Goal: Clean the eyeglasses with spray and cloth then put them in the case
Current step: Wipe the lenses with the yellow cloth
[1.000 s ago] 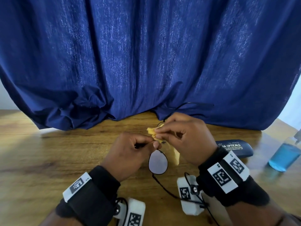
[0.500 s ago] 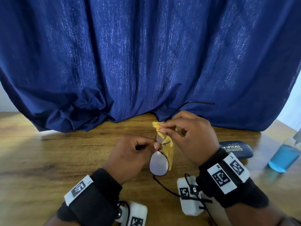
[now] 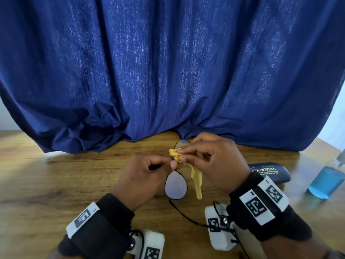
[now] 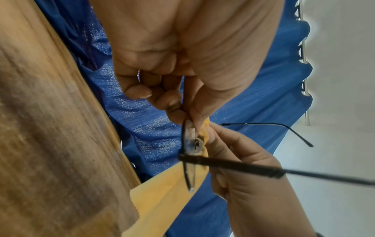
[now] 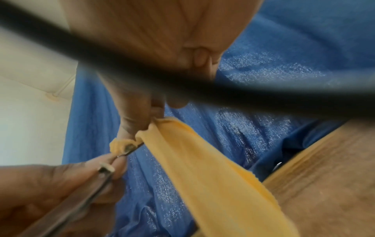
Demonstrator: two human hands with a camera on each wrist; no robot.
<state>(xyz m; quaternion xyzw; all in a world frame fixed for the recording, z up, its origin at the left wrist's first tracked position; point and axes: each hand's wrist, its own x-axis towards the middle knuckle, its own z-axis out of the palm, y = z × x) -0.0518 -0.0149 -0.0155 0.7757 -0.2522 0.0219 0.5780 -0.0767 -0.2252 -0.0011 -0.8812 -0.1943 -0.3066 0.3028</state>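
Note:
Black thin-rimmed eyeglasses point(image 3: 175, 186) hang above the wooden table, held upright so one lens is below the other. My left hand point(image 3: 173, 164) pinches the frame at the bridge point(image 4: 188, 128). My right hand point(image 3: 180, 154) pinches a yellow cloth point(image 3: 197, 181) bunched against the upper lens; its tail hangs down beside the lower lens. In the right wrist view the cloth point(image 5: 202, 160) wraps the lens edge under my fingertips. A dark blue glasses case point(image 3: 270, 171) lies shut on the table right of my right hand. A spray bottle point(image 3: 326, 181) of blue liquid stands at the far right.
A dark blue curtain point(image 3: 168, 71) hangs close behind the hands and bunches on the table's back edge. Bare wooden table point(image 3: 46, 184) stretches to the left. One temple arm point(image 4: 263, 124) sticks out toward the curtain.
The right hand has rubbed the bunched cloth over the upper lens, going up and then back down toward the left hand. The left hand kept its pinch on the frame.

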